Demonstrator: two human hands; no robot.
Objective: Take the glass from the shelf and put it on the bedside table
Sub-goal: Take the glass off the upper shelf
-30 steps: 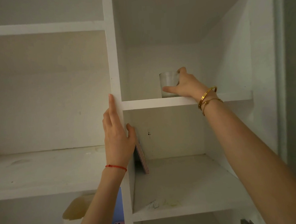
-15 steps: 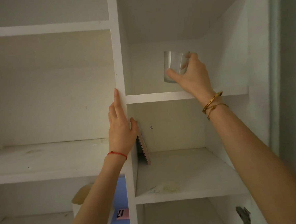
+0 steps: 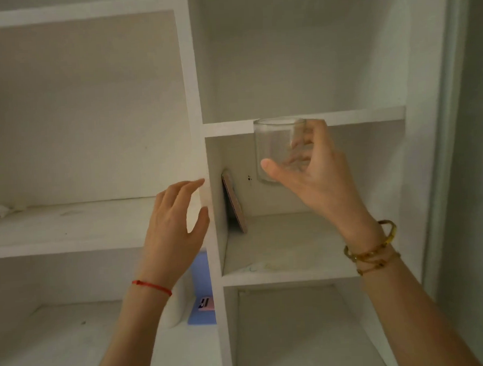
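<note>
In front of the shelf [image 3: 304,121], the right hand [image 3: 315,176] has its grip around the glass [image 3: 275,150]; left hand [image 3: 175,225] spread wide.

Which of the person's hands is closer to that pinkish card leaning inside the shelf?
The left hand. It is just across the white divider from the pinkish card, fingers by the divider's edge. The right hand holds the glass up and to the card's right.

Right hand [image 3: 315,179] grips glass [image 3: 275,150] before shelf [image 3: 365,115].
</note>
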